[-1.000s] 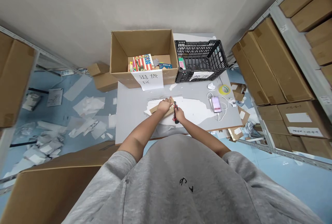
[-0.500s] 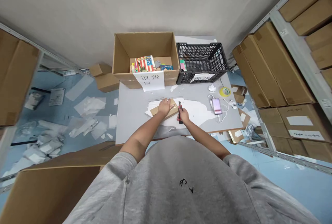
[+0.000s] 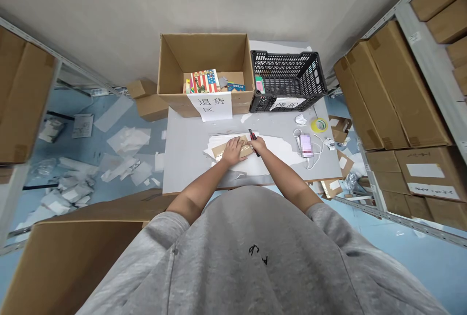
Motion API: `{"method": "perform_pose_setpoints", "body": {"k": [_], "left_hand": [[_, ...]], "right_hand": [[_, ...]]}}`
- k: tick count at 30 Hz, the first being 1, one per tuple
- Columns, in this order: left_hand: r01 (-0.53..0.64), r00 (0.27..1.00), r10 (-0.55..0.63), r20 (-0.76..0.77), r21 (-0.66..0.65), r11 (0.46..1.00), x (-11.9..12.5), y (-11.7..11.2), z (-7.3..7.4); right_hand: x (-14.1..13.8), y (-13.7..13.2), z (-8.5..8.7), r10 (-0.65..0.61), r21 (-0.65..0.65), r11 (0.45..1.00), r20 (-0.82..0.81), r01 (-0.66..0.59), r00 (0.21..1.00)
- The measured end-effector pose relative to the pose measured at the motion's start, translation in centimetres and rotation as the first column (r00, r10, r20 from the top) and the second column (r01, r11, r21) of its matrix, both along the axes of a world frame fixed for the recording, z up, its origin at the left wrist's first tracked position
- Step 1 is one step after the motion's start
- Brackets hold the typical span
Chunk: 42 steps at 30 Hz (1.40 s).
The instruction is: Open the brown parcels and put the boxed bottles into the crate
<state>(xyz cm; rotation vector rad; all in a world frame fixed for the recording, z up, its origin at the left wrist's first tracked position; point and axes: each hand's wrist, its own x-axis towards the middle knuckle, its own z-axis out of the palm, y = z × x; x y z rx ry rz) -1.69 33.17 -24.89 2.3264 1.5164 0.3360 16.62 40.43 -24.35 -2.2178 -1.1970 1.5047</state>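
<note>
The left hand [image 3: 232,151] lies flat on a cardboard parcel [image 3: 218,151], its fingers spread apart and pressing down on the lid. The parcel rests at the middle of the grey worktop [image 3: 184,159], on a torn sheet of white paper [image 3: 280,152] that spreads out toward 3 o'clock.

At the parcel's 3 o'clock edge, the right hand [image 3: 259,144] has its fingers clamped round a red and black knife [image 3: 252,134]. The knife points toward 11 o'clock, with its tip at the parcel's far right corner; whether the blade touches the cardboard is too small to tell.

At 12 o'clock from the hands stands an open cardboard box [image 3: 204,52] with books [image 3: 204,81] in it and a paper label [image 3: 210,105] hanging on its near wall. Just beside it, at 1 o'clock, sits a black plastic crate [image 3: 288,69]. At 3 o'clock from the right hand a phone [image 3: 305,144] lies on the worktop with a white cable [image 3: 318,152] curled about it, and a roll of tape [image 3: 319,124] lies at 2 o'clock.
</note>
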Motion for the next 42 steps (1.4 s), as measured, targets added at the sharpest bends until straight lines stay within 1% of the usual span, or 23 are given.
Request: {"method": "perform_pose_setpoints", "body": {"k": [3, 6, 9, 12, 15, 17, 19, 22, 26, 31, 33, 37, 40, 42], "left_hand": [[-0.084, 0.996, 0.082, -0.041, -0.034, 0.996, 1.5, -0.6, 0.5], [-0.175, 0.982, 0.169, -0.082, -0.066, 0.982, 2.8, -0.4, 1.0], [-0.148, 0.984, 0.138, -0.109, -0.084, 0.985, 3.4, 0.2, 1.2], [-0.125, 0.987, 0.113, -0.119, -0.101, 0.987, 3.4, 0.7, 1.1], [-0.125, 0.986, 0.112, -0.121, -0.103, 0.987, 3.3, 0.7, 1.0], [-0.112, 0.988, 0.1, -0.118, -0.1, 0.989, 3.2, 0.6, 1.0], [-0.094, 0.99, 0.083, -0.112, -0.098, 0.991, 3.1, 0.4, 1.0], [-0.067, 0.993, 0.059, -0.102, -0.086, 0.994, 3.0, 0.1, 0.7], [-0.034, 0.996, 0.029, -0.083, -0.067, 0.997, 3.0, -0.1, 0.3], [-0.04, 0.998, 0.037, -0.052, -0.059, 0.997, 3.1, -0.3, 0.0], [-0.033, 0.999, 0.031, -0.04, -0.064, 0.997, 3.2, -0.4, 0.1], [-0.009, 0.999, 0.006, -0.037, -0.081, 0.997, 3.1, -0.6, 0.2], [0.019, 0.999, -0.023, -0.04, -0.087, 0.996, 2.9, -0.5, 0.3], [0.012, 0.999, -0.017, -0.044, -0.089, 0.996, 2.9, -0.3, 0.3]], "right_hand": [[-0.6, 0.7, 0.0, -0.01, -0.02, 1.0, 0.042, 0.011, 0.999], [-0.2, 0.5, 0.0, 0.005, 0.029, 1.0, -0.031, -0.004, 0.999], [1.9, -0.8, 0.1, 0.046, 0.141, 0.99, -0.187, -0.02, 0.981], [4.9, -3.0, 0.4, 0.158, 0.226, 0.969, -0.276, -0.096, 0.948], [7.0, -4.9, 0.5, 0.267, 0.239, 0.953, -0.368, -0.187, 0.891], [7.6, -5.6, 0.4, 0.315, 0.221, 0.944, -0.387, -0.245, 0.867], [7.5, -5.7, 0.2, 0.339, 0.204, 0.938, -0.374, -0.28, 0.863], [7.0, -5.6, -0.2, 0.337, 0.196, 0.939, -0.364, -0.283, 0.868], [6.8, -6.2, -0.4, 0.292, 0.19, 0.954, -0.394, -0.233, 0.871], [7.7, -7.6, 0.2, 0.264, 0.16, 0.963, -0.424, -0.216, 0.866], [7.7, -7.7, 0.7, 0.26, 0.141, 0.965, -0.42, -0.221, 0.869], [6.7, -7.2, 1.3, 0.234, 0.121, 0.972, -0.396, -0.203, 0.888], [6.5, -7.4, 1.3, 0.216, 0.114, 0.976, -0.387, -0.186, 0.896], [6.9, -7.7, 1.2, 0.227, 0.1, 0.974, -0.379, -0.204, 0.897]]}}
